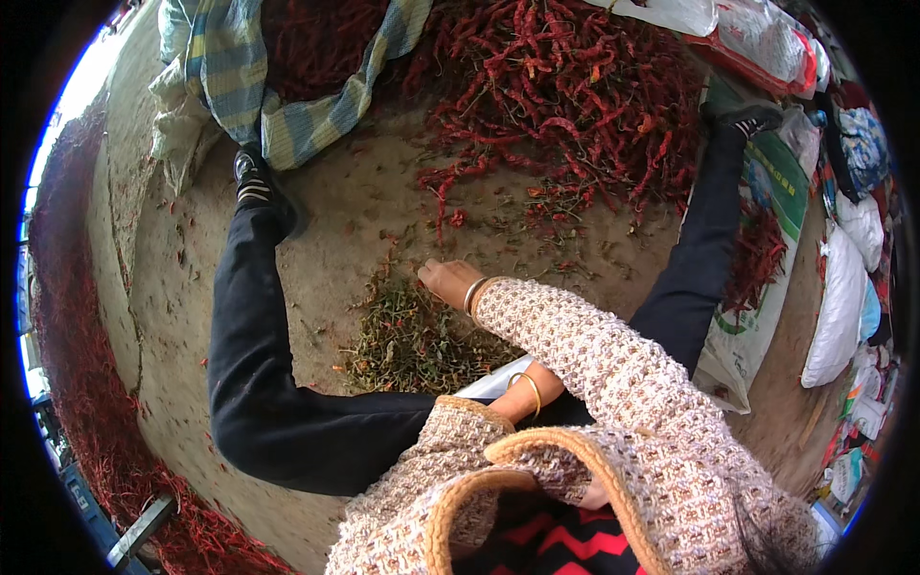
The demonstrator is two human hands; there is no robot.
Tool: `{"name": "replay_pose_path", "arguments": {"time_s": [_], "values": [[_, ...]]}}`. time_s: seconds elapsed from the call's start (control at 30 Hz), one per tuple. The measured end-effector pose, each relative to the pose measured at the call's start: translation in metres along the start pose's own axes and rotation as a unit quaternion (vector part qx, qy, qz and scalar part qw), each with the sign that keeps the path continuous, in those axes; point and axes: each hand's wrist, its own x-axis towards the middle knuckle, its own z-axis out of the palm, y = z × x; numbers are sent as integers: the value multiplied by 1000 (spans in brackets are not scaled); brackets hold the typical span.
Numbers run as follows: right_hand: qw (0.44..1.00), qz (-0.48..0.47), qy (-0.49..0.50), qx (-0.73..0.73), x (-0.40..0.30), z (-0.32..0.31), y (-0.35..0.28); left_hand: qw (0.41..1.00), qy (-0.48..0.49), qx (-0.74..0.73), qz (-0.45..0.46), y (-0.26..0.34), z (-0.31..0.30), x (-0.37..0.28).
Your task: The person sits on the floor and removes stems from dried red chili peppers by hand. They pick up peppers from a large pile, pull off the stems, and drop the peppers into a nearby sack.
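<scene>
My right hand (451,282), with a silver bangle at the wrist, is low over the upper edge of a heap of green and brown chilli stems and scraps (410,334). Its fingers are curled, and whether they pinch anything is hidden. My left hand (545,383) shows only near its wrist, which bears a gold-coloured bangle; the right sleeve covers its fingers. Beyond my right hand spreads a large pile of dried red chillies (568,93), with a few loose chillies (440,194) at its near edge.
My legs frame the concrete floor (338,215). A checked woven cloth (302,129) borders more chillies at upper left. To the right, a green and white sack (780,180) lies flat with red chillies (758,248) on it, beside a stuffed white bag (837,309). A red chilli strip (79,302) runs along the left.
</scene>
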Motion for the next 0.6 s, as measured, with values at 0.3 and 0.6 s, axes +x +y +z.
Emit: {"name": "replay_pose_path", "arguments": {"time_s": [0.3, 0.6], "values": [[970, 204, 29, 128, -89, -27, 42, 622, 326, -630, -331, 35, -79, -13], [920, 209, 38, 330, -162, -32, 41, 639, 427, -568, -294, 40, -78, -8]]}}
